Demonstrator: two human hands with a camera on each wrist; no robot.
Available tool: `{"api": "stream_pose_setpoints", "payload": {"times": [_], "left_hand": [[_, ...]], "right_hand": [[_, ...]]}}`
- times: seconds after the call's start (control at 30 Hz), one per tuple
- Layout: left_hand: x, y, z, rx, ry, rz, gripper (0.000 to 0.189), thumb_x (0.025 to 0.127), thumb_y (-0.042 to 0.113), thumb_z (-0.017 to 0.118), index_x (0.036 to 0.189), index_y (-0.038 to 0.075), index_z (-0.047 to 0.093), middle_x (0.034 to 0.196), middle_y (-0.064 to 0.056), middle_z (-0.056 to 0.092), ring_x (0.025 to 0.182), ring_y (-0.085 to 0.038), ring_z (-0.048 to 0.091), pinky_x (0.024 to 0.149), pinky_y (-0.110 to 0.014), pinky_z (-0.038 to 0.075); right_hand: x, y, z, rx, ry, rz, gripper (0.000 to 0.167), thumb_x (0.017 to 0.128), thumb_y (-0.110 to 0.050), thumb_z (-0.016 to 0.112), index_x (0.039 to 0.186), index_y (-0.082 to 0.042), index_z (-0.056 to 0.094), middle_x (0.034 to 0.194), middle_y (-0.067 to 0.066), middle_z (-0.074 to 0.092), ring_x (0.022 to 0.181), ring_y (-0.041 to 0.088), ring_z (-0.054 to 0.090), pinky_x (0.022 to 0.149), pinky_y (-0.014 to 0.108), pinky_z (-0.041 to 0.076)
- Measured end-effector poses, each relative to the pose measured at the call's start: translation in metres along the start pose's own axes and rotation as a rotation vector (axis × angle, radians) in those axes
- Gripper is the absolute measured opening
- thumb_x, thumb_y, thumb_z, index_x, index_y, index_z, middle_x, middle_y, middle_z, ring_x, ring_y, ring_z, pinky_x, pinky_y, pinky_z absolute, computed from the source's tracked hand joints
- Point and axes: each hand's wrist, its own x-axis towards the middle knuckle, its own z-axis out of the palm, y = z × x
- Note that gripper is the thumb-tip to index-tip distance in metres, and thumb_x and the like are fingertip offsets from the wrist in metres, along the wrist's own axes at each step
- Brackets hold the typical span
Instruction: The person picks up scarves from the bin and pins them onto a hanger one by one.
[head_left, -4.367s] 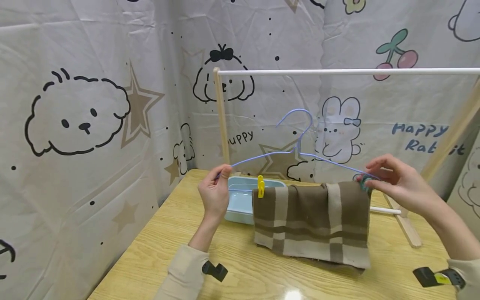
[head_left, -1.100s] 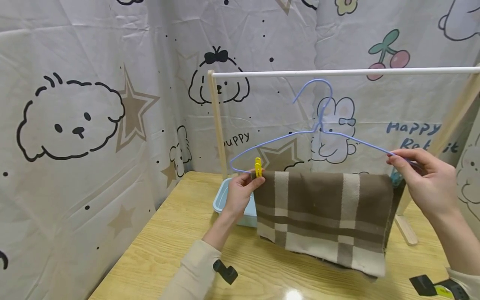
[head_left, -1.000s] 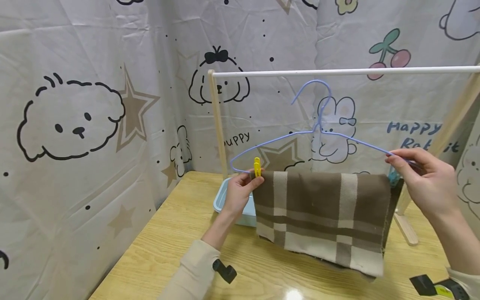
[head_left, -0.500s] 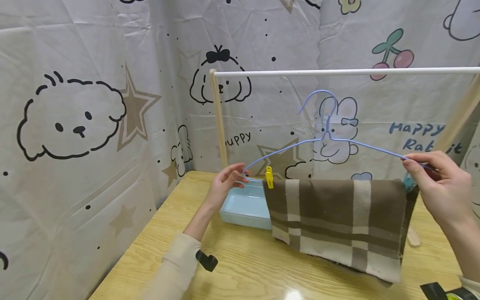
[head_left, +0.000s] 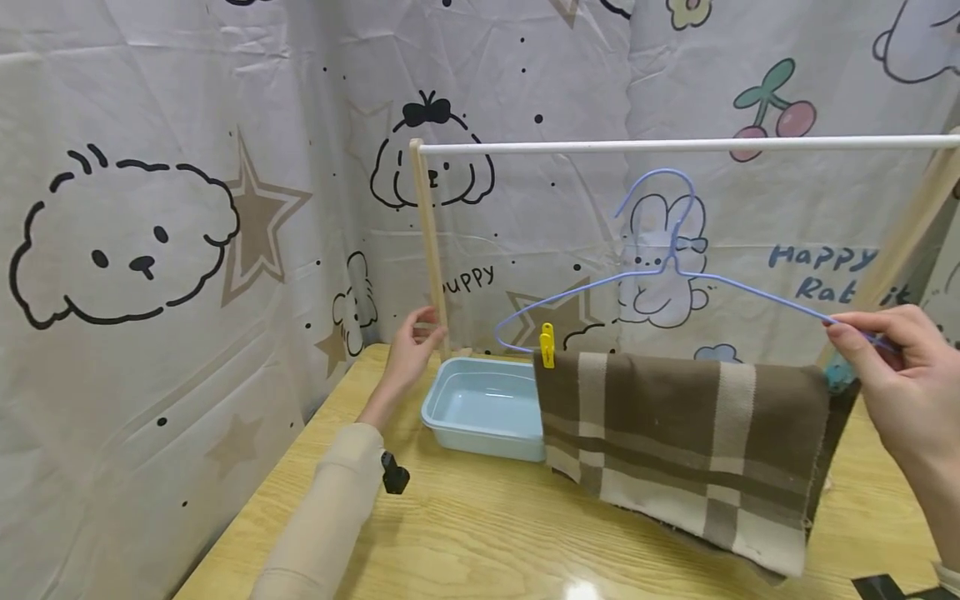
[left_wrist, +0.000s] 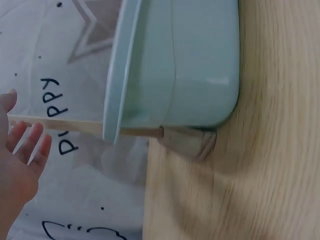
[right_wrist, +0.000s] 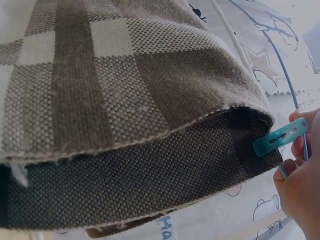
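Observation:
My right hand (head_left: 903,375) pinches the right end of a blue wire hanger (head_left: 585,286) between thumb and fingers. Over the hanger's lower bar hangs a folded brown-and-cream checked cloth (head_left: 652,417). A yellow clothespin (head_left: 547,346) clips the cloth at its left corner, and a teal clothespin (right_wrist: 281,137) grips its other end close by my right fingers. The hanger's hook is below the white rail and apart from it. My left hand (head_left: 411,350) is off the hanger, holding nothing, its fingers loosely bent right at the rack's left wooden post (head_left: 427,217).
The rack's white rail (head_left: 600,147) runs across the view above the hanger. A light blue plastic basin (head_left: 480,446) stands on the wooden table (head_left: 450,517), its right part hidden behind the cloth. A printed curtain (head_left: 315,108) encloses the back and left.
My left hand has let go beside the yellow clothespin and moved left to the rack's post. The hanger and cloth have shifted right with my right hand.

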Motion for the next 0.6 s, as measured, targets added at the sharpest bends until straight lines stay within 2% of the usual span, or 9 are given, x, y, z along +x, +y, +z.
{"api": "stream_pose_setpoints", "payload": {"times": [0.1, 0.23, 0.3, 0.37, 0.47, 0.53, 0.6], "left_hand": [[0.005, -0.004, 0.001, 0.005, 0.022, 0.003, 0.050, 0.097, 0.018, 0.065, 0.143, 0.009, 0.045, 0.129, -0.014, 0.053, 0.117, -0.030, 0.056, 0.103, -0.044, 0.046], [0.011, -0.009, 0.003, -0.002, 0.102, 0.002, 0.050, 0.095, 0.011, 0.067, 0.139, 0.006, 0.047, 0.123, -0.019, 0.050, 0.113, -0.032, 0.055, 0.101, -0.045, 0.046], [0.015, -0.013, 0.004, 0.018, 0.109, 0.001, 0.053, 0.093, 0.009, 0.069, 0.141, 0.006, 0.045, 0.125, -0.021, 0.050, 0.113, -0.033, 0.055, 0.100, -0.045, 0.047], [0.018, -0.016, 0.005, 0.040, 0.080, -0.003, 0.060, 0.092, 0.008, 0.070, 0.145, 0.009, 0.042, 0.129, -0.020, 0.050, 0.115, -0.034, 0.056, 0.100, -0.045, 0.048], [0.022, -0.022, 0.008, 0.060, 0.050, -0.003, 0.067, 0.090, 0.003, 0.071, 0.148, 0.011, 0.038, 0.133, -0.019, 0.051, 0.117, -0.035, 0.056, 0.099, -0.047, 0.050], [0.023, -0.026, 0.010, 0.067, 0.058, 0.015, 0.067, 0.089, 0.000, 0.071, 0.146, 0.010, 0.039, 0.131, -0.018, 0.053, 0.115, -0.035, 0.058, 0.097, -0.047, 0.051], [0.024, -0.030, 0.012, 0.077, 0.083, 0.043, 0.066, 0.087, -0.004, 0.071, 0.144, 0.009, 0.041, 0.128, -0.019, 0.054, 0.113, -0.034, 0.059, 0.096, -0.046, 0.052]], "right_hand": [[0.001, 0.000, -0.002, 0.104, 0.012, -0.008, 0.035, 0.093, 0.006, 0.062, 0.093, -0.028, 0.072, 0.085, -0.019, 0.053, 0.072, 0.000, 0.040, 0.061, 0.005, 0.032], [0.001, 0.000, -0.003, 0.237, 0.031, -0.044, 0.021, 0.092, 0.009, 0.062, 0.092, -0.007, 0.076, 0.084, -0.015, 0.057, 0.074, 0.000, 0.045, 0.063, 0.004, 0.036], [0.002, 0.000, -0.003, 0.276, 0.049, -0.060, 0.016, 0.091, 0.009, 0.063, 0.092, 0.000, 0.076, 0.083, -0.016, 0.058, 0.074, -0.001, 0.046, 0.063, 0.004, 0.036], [0.002, 0.000, -0.004, 0.260, 0.063, -0.068, 0.018, 0.091, 0.009, 0.063, 0.092, -0.003, 0.076, 0.083, -0.017, 0.058, 0.074, -0.002, 0.045, 0.064, 0.004, 0.035], [0.002, 0.000, -0.007, 0.158, 0.086, -0.026, 0.030, 0.092, 0.006, 0.064, 0.090, -0.022, 0.075, 0.082, -0.020, 0.054, 0.073, -0.002, 0.042, 0.065, 0.006, 0.032], [0.002, 0.000, -0.009, 0.083, 0.097, 0.000, 0.038, 0.094, 0.003, 0.063, 0.092, -0.035, 0.070, 0.083, -0.022, 0.050, 0.075, -0.003, 0.040, 0.065, 0.007, 0.030], [0.003, 0.001, -0.011, 0.057, 0.113, 0.013, 0.039, 0.095, 0.001, 0.062, 0.093, -0.036, 0.070, 0.083, -0.022, 0.047, 0.076, -0.003, 0.038, 0.066, 0.008, 0.029]]}}
